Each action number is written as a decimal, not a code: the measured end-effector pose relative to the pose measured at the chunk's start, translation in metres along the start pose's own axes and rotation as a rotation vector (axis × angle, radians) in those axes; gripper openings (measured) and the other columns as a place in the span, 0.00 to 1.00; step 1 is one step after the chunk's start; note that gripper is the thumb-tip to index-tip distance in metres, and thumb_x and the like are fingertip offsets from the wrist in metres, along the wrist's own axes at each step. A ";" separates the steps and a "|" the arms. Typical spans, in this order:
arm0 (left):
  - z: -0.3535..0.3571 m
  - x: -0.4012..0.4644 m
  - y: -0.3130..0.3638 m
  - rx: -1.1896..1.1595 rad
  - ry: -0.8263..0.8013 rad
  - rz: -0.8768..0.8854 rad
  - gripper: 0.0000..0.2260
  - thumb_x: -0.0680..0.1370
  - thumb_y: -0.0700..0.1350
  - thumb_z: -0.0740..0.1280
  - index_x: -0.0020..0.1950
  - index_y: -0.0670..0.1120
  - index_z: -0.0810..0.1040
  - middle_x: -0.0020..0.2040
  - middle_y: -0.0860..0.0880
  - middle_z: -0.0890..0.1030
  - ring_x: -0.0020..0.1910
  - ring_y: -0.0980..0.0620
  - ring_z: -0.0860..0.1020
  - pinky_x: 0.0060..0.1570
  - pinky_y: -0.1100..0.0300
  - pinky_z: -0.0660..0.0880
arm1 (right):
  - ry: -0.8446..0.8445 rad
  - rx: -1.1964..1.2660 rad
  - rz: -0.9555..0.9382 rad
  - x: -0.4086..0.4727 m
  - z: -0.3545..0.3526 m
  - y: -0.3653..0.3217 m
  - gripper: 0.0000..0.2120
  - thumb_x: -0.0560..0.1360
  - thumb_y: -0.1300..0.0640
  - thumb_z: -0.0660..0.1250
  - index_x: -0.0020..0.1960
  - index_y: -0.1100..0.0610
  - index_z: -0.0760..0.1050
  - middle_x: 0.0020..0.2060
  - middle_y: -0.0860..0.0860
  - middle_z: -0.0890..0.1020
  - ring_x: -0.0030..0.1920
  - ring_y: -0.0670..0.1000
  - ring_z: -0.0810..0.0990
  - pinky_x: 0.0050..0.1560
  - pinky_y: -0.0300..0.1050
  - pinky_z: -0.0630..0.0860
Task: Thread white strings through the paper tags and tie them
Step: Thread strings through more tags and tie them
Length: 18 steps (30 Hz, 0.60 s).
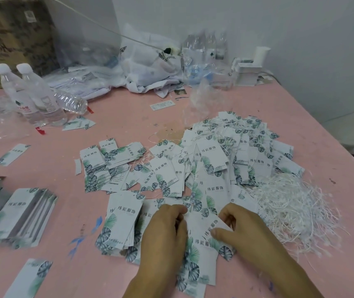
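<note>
White paper tags printed with green and grey leaves cover the pink table (128, 117). My left hand (164, 235) and my right hand (242, 231) meet over a small stack of tags (202, 244) at the near edge. Both have curled fingers pinching the top tag, and the right thumb lies across its face. A loose tangle of white strings (290, 207) lies just right of my right hand. Behind it rises a heap of tags with strings through them (236, 147). No string is visible between my fingers.
An unstrung tag pile (118, 224) sits left of my hands, with neat stacks (21, 216) further left. Water bottles (36, 95) stand at the back left, plastic bags and more bottles (150, 61) at the back. A wall borders the table's right side.
</note>
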<state>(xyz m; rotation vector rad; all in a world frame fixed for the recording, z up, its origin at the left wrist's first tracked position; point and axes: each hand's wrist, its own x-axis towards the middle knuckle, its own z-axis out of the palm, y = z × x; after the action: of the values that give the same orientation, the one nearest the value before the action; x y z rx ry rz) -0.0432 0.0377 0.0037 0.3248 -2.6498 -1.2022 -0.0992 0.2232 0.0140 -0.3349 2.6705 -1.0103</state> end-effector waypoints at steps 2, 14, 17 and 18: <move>0.000 0.001 0.001 -0.035 0.012 0.012 0.07 0.80 0.47 0.65 0.56 0.55 0.79 0.47 0.60 0.77 0.45 0.61 0.75 0.45 0.62 0.73 | 0.020 0.046 -0.019 0.002 -0.001 0.002 0.12 0.69 0.44 0.73 0.38 0.49 0.73 0.29 0.40 0.75 0.28 0.40 0.69 0.30 0.35 0.65; -0.004 -0.004 0.016 -0.920 -0.281 -0.181 0.10 0.75 0.52 0.70 0.53 0.51 0.85 0.47 0.44 0.86 0.46 0.45 0.85 0.43 0.56 0.81 | -0.136 0.846 -0.065 -0.011 0.022 -0.032 0.16 0.77 0.45 0.64 0.53 0.54 0.83 0.44 0.57 0.86 0.46 0.58 0.85 0.46 0.49 0.81; -0.005 -0.001 0.011 -1.061 -0.236 -0.280 0.10 0.77 0.48 0.67 0.53 0.48 0.85 0.47 0.40 0.86 0.45 0.42 0.84 0.41 0.54 0.81 | -0.075 0.659 -0.138 -0.012 0.022 -0.032 0.15 0.76 0.41 0.64 0.47 0.50 0.82 0.37 0.52 0.84 0.37 0.49 0.82 0.39 0.41 0.77; -0.006 0.001 0.010 -1.130 -0.181 -0.300 0.10 0.79 0.45 0.65 0.55 0.46 0.85 0.50 0.40 0.85 0.49 0.42 0.85 0.45 0.54 0.82 | -0.005 0.565 -0.144 -0.010 0.020 -0.029 0.13 0.77 0.41 0.63 0.46 0.47 0.82 0.37 0.49 0.84 0.36 0.45 0.81 0.37 0.36 0.76</move>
<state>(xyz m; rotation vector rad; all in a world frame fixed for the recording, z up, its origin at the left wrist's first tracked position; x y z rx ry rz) -0.0438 0.0394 0.0150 0.3957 -1.6306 -2.6256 -0.0793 0.1931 0.0204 -0.4043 2.2469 -1.7342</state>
